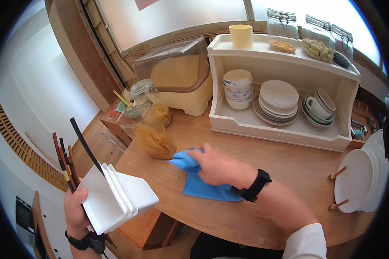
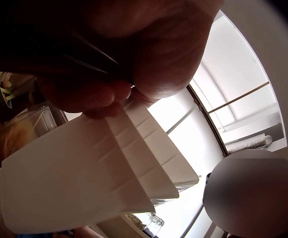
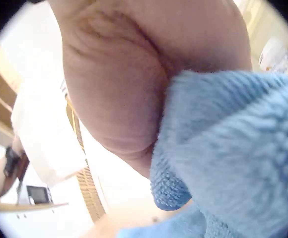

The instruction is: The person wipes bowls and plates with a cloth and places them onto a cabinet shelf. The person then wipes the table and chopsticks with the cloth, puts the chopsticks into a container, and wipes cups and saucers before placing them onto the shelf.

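Observation:
My left hand (image 1: 76, 209) grips a stack of nested white square dishes (image 1: 136, 194) off the table's front left edge. Several chopsticks (image 1: 58, 149) in brown and black stick up from the same hand, and a longer black stick (image 1: 85, 144) rises past the dishes. In the left wrist view the dishes (image 2: 74, 173) hang below the curled fingers. Over the wooden table, my right hand (image 1: 222, 168), slightly blurred, pinches a bunched blue cloth (image 1: 212, 190). Part of the cloth lies spread on the tabletop. Its fluffy pile (image 3: 233, 144) fills much of the right wrist view.
A clear container of pasta (image 1: 155, 140) stands just left of the cloth. Behind it are a glass jar (image 1: 145, 90) and a lidded bin (image 1: 177, 77). A white shelf (image 1: 281, 137) holds bowls, plates and cups. White plates (image 1: 354, 181) stand in a wooden rack at right.

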{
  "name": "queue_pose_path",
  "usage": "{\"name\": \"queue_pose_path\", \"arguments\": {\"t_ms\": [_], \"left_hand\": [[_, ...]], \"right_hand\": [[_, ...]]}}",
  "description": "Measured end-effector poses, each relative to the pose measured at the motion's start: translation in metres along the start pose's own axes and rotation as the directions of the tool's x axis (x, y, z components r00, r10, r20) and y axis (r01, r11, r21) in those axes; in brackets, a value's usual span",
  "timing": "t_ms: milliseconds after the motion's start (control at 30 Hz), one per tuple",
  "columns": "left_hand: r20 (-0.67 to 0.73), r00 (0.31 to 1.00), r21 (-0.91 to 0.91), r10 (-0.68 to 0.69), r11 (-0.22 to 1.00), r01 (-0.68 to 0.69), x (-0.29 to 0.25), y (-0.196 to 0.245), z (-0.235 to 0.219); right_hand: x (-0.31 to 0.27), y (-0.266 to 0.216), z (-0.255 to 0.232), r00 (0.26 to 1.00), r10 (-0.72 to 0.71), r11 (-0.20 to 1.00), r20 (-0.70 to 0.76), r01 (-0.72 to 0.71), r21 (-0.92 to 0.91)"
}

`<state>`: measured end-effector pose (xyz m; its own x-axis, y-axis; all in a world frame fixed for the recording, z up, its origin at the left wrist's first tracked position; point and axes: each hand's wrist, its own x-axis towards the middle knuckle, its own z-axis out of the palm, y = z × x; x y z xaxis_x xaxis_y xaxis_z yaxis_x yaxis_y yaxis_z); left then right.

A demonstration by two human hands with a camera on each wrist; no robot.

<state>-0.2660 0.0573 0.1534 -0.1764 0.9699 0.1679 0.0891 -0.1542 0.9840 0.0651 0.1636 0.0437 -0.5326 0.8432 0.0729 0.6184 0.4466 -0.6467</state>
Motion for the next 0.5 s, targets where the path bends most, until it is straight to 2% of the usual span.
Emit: {"name": "queue_pose_path", "arguments": {"t_ms": [67, 100, 167, 200, 267, 333, 367, 433, 500], "left_hand": [[-0.013, 1.000, -0.020, -0.003, 1.000, 0.003, 0.001, -0.002, -0.001], [-0.002, 1.000, -0.003, -0.008, 1.000, 0.008, 0.003, -0.001, -0.002], [0.006, 1.000, 0.011, -0.020, 1.000, 0.020, 0.006, -0.004, -0.005], [0.007, 1.000, 0.016, -0.024, 1.000, 0.024, 0.009, -0.008, -0.008], [0.009, 0.999, 0.023, -0.033, 0.999, 0.033, 0.011, -0.010, -0.009], [-0.006, 0.999, 0.032, -0.043, 0.999, 0.043, 0.014, -0.010, -0.007], [-0.012, 0.999, 0.032, -0.049, 0.998, 0.049, 0.014, -0.010, -0.007], [-0.025, 0.999, 0.011, -0.024, 1.000, 0.025, 0.016, -0.010, -0.007], [-0.022, 1.000, 0.020, -0.020, 1.000, 0.020, 0.016, -0.008, -0.011]], "right_hand": [[-0.011, 0.007, 0.002, 0.982, 0.026, 0.955, -0.186, -0.080, -0.287], [-0.014, 0.005, 0.010, 0.983, 0.024, 0.954, -0.181, -0.077, -0.291], [-0.025, 0.001, 0.030, 0.997, -0.019, 0.884, -0.079, -0.020, -0.467], [-0.025, -0.009, 0.037, 0.999, 0.001, 0.893, -0.037, -0.018, -0.449], [-0.035, -0.025, 0.061, 0.980, -0.169, 0.930, 0.102, 0.193, -0.313], [-0.046, -0.045, 0.073, 0.872, -0.361, 0.895, 0.331, 0.424, -0.141], [-0.048, -0.053, 0.080, 0.813, -0.493, 0.858, 0.309, 0.514, 0.016], [-0.045, -0.057, 0.075, 0.748, -0.541, 0.839, 0.384, 0.446, 0.313], [-0.028, -0.047, 0.054, 0.817, -0.497, 0.866, 0.293, 0.443, 0.234]]}}
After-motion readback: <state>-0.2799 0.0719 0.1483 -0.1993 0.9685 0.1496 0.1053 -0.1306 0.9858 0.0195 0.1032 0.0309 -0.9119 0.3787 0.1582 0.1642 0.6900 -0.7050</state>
